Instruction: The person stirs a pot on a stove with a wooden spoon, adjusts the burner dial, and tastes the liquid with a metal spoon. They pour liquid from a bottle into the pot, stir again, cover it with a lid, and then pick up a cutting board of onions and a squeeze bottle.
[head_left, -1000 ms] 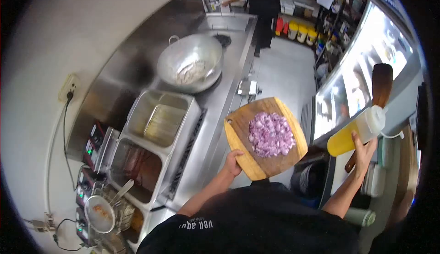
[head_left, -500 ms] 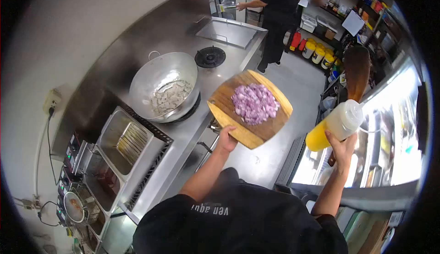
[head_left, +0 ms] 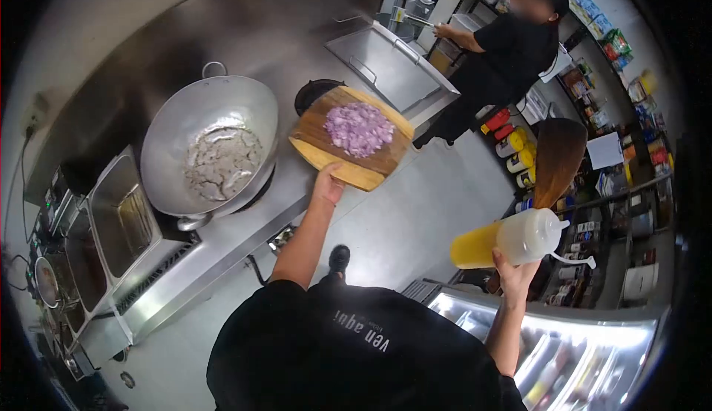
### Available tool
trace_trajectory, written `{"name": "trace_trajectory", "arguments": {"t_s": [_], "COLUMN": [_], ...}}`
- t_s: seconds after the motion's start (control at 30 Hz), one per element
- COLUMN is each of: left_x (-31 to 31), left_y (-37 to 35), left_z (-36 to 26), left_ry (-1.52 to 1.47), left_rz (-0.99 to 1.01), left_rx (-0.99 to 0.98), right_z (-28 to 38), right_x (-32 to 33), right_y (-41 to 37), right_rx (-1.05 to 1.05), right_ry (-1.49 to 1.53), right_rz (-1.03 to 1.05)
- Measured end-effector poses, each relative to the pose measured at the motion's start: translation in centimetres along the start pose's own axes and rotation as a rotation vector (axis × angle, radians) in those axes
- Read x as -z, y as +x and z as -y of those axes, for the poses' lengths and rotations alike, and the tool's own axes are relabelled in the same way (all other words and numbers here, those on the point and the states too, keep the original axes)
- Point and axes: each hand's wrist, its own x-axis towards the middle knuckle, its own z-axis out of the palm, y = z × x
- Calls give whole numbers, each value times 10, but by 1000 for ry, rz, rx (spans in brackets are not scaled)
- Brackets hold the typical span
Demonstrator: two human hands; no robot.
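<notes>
My left hand grips the near edge of a wooden cutting board, its thumb on top. A heap of chopped red onion lies on the board. In my right hand is a clear squeeze bottle with yellow liquid, tipped on its side with its nozzle to the right and its cap hanging off. A dark wooden paddle rises from behind the bottle, held in that same hand; its lower handle is hidden. Left of the board, a big metal wok sits on the stove with a shiny film of liquid inside.
A second burner is partly behind the board. Deep fryers stand at the left, and a metal lid covers the counter's far end. Another person stands there holding a utensil. Shelves and a lit glass-topped case are on the right.
My view has turned towards the right and my body has come nearer the stove. Board and bottle are carried along in my hands. The other person has turned more this way.
</notes>
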Motion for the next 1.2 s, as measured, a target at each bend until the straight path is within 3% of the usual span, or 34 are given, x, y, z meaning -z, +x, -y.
{"name": "trace_trajectory", "arguments": {"t_s": [0.07,0.1,0.2,0.27,0.3,0.33,0.47,0.53,0.6,0.63,0.67,0.73,0.83,0.87,0.9,0.93,1.0,1.03,1.1,1.2], "left_x": [4,-3,8,21,18,26,40,37,50,53,57,66,-22,-23,-77,-121,-184,-201,-224,-220], "left_y": [27,-2,33,62,74,59,87,105,92,97,102,102,30,29,4,-29,-70,-83,-104,-121], "left_z": [26,-26,-27,-21,-15,-34,-32,-24,-39,-37,-37,-45,-49,-51,-42,-44,-39,-45,-57,-80], "left_ry": [15,-94,-108,-55,-50,-83,-93,-69,-37,78,62,267,702,743,872,885,972,979,1080,1291], "left_rz": [-4,16,-9,9,0,-27,-168,-204,-300,-463,-470,-658,-788,-658,-787,-478,-12,-53,137,12], "left_rx": [-66,-38,-114,-177,-201,-213,-300,-351,-433,-478,-486,-320,-490,-587,-681,-663,-882,-906,-904,-861], "right_z": [-64,25,-32,-87,-92,-57,-87,-122,-98,-101,-103,-89,-81,-80,-84,-85,-84,-79,-73,-63], "right_x": [27,2,6,24,21,5,-14,-10,-37,-50,-63,-98,-144,-161,-176,-188,-209,-218,-232,-261], "right_y": [-4,-13,9,32,48,39,113,158,161,175,187,203,222,227,228,228,227,222,219,213], "right_rx": [-38,-6,-23,-178,-81,-55,-108,-24,112,173,242,295,372,408,431,446,541,561,577,570], "right_ry": [17,-78,-74,-156,-104,-134,-173,-86,-200,-238,-280,-188,-151,-219,-217,-191,-177,-133,-72,105], "right_rz": [-36,-37,-19,114,105,128,384,541,597,621,651,668,740,773,773,803,795,839,903,1035]}}
